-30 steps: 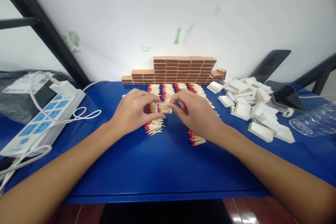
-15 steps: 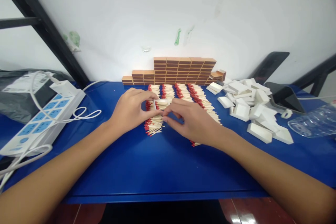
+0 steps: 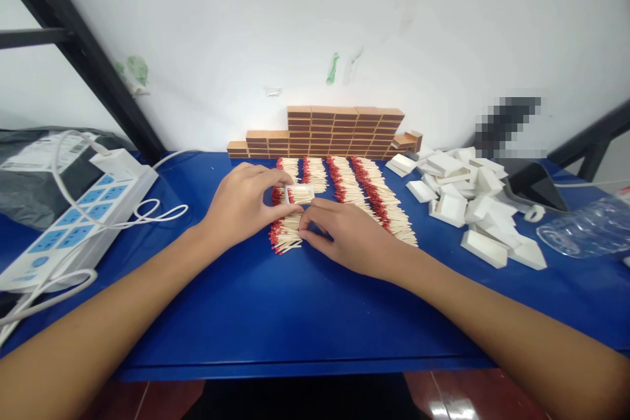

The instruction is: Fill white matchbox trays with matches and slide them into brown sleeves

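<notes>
The left hand [image 3: 241,207] is pinching a small white tray [image 3: 300,193] between thumb and fingers, just above the rows of matches [image 3: 367,193] on the blue table [image 3: 305,315]. The tray is lying open, packed with pale sticks and red heads. The right hand [image 3: 347,236] is resting beside it, fingertips at the matches; whether they are pinching any cannot be told. Brown boxes [image 3: 339,131] are standing stacked behind.

White wall [image 3: 443,26] behind a blue table [image 3: 295,315], black frame [image 3: 83,59] at left
</notes>
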`<action>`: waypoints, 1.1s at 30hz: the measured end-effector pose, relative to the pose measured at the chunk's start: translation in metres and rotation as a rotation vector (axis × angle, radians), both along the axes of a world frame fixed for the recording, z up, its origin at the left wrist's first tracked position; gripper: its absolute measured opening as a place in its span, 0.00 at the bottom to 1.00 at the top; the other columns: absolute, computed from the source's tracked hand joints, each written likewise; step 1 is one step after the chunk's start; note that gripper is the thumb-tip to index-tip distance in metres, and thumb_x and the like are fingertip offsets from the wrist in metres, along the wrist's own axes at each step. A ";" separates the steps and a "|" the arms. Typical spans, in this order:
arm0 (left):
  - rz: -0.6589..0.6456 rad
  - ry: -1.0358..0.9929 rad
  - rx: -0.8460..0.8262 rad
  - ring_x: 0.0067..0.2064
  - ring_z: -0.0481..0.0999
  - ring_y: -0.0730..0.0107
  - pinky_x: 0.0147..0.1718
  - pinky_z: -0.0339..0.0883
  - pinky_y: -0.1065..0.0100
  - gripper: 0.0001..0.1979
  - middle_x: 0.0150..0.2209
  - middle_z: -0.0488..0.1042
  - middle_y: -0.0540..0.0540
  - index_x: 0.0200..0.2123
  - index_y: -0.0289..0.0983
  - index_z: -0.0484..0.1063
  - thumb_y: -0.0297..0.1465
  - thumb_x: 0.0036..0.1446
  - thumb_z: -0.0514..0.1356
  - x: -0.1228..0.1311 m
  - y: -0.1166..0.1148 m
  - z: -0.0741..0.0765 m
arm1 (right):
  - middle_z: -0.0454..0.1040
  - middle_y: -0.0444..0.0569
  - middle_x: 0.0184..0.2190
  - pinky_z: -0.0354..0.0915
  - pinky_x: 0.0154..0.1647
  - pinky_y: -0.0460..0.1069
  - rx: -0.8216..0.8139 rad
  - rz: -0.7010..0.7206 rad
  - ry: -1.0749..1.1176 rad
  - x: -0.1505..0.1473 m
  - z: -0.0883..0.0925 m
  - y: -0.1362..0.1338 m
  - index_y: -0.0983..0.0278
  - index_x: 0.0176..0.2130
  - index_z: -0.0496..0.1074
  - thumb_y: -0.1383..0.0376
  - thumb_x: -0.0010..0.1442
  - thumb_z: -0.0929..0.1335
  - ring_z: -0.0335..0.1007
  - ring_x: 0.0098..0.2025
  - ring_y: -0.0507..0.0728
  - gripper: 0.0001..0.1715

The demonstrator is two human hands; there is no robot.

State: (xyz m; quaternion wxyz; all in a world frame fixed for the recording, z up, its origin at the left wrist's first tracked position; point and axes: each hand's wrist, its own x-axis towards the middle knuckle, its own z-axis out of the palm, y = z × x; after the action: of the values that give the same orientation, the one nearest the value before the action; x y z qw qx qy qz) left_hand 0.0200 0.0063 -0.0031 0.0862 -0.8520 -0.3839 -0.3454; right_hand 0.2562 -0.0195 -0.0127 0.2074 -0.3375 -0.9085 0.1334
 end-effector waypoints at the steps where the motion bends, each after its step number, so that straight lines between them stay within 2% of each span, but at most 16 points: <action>1: 0.000 0.002 -0.003 0.41 0.85 0.58 0.46 0.72 0.59 0.16 0.41 0.86 0.47 0.44 0.39 0.80 0.39 0.57 0.75 0.000 0.000 0.000 | 0.77 0.48 0.41 0.61 0.37 0.49 0.010 0.002 -0.001 0.000 0.000 0.000 0.63 0.42 0.75 0.68 0.71 0.68 0.70 0.35 0.53 0.05; 5: 0.002 0.003 0.002 0.41 0.85 0.59 0.46 0.71 0.59 0.16 0.41 0.86 0.47 0.44 0.39 0.80 0.40 0.57 0.76 0.000 0.001 -0.001 | 0.76 0.48 0.39 0.61 0.36 0.49 0.035 0.008 0.003 0.001 0.000 0.002 0.64 0.42 0.74 0.68 0.71 0.68 0.69 0.33 0.53 0.04; 14: 0.028 0.008 -0.024 0.41 0.84 0.57 0.47 0.71 0.58 0.17 0.41 0.86 0.46 0.44 0.39 0.80 0.42 0.57 0.75 -0.003 0.002 -0.001 | 0.76 0.49 0.42 0.59 0.33 0.49 0.024 0.064 -0.012 0.000 -0.003 0.000 0.63 0.42 0.73 0.67 0.73 0.66 0.69 0.32 0.52 0.05; 21: 0.029 0.012 -0.044 0.41 0.84 0.58 0.47 0.70 0.59 0.16 0.41 0.86 0.46 0.44 0.40 0.79 0.41 0.57 0.75 -0.004 0.003 0.000 | 0.75 0.48 0.40 0.60 0.34 0.49 0.025 0.094 0.009 0.001 0.002 0.000 0.63 0.42 0.71 0.68 0.73 0.65 0.68 0.33 0.52 0.05; 29: -0.029 0.016 -0.013 0.43 0.85 0.57 0.47 0.71 0.59 0.21 0.41 0.86 0.46 0.45 0.39 0.80 0.45 0.55 0.76 -0.001 0.002 0.000 | 0.69 0.45 0.34 0.57 0.34 0.49 0.196 -0.078 0.154 0.018 0.012 0.019 0.63 0.42 0.71 0.66 0.73 0.66 0.61 0.31 0.53 0.04; 33: -0.074 -0.021 -0.033 0.43 0.84 0.59 0.47 0.72 0.61 0.23 0.40 0.86 0.47 0.45 0.40 0.81 0.47 0.53 0.77 0.003 -0.002 0.000 | 0.67 0.44 0.32 0.55 0.33 0.49 0.201 -0.130 0.160 0.020 0.010 0.024 0.62 0.41 0.71 0.66 0.72 0.67 0.60 0.31 0.53 0.04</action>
State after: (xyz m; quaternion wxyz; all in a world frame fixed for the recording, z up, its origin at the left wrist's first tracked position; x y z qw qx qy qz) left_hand 0.0229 0.0039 -0.0031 0.0552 -0.8633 -0.3586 -0.3509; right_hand 0.2758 0.0042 -0.0027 0.3203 -0.3616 -0.8739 0.0545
